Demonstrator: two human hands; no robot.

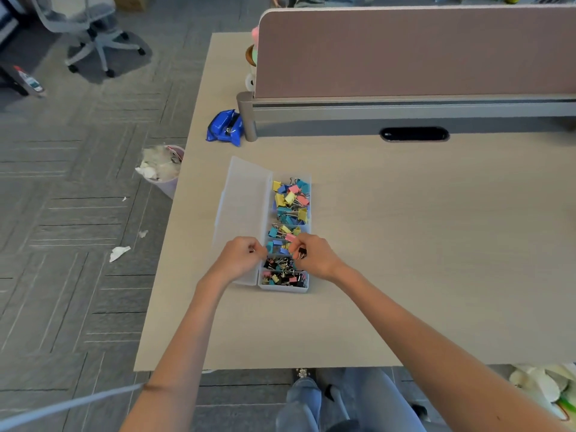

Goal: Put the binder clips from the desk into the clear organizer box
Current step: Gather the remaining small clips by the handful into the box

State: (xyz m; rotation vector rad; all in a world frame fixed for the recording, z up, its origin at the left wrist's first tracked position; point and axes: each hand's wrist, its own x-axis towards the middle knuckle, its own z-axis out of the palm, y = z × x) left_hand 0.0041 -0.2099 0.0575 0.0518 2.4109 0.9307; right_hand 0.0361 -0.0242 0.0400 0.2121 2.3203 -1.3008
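Binder clips of folded coloured metal (290, 201), in yellow, blue, teal, pink and black, lie sorted in the compartments of the long clear plastic organizer box (283, 289).

Well to the left of the box, on the floor, stands a pale waste bin stuffed with white paper (162, 169). Beyond the box's far left corner lies a crumpled blue foil packet (225, 127).

The box's hinged clear lid (243, 198) is folded out flat on its left side, which leaves every compartment open from above. The left hand (238, 260) hangs over the near end of that lid with its fingers curled in. A dark speck shows at the fingertips, but I cannot tell whether it is a clip.

Just right of it, over the box's near compartments, the right hand (318, 257) pinches a small black binder clip (301, 253) between thumb and fingertips. It is held above the section of mostly black clips, probably to be dropped among its like.

To the right of the box stretches the pale wood-grain desk (405, 244). The pinched clip is the only one I can see outside the compartments, so the task looks nearly done.
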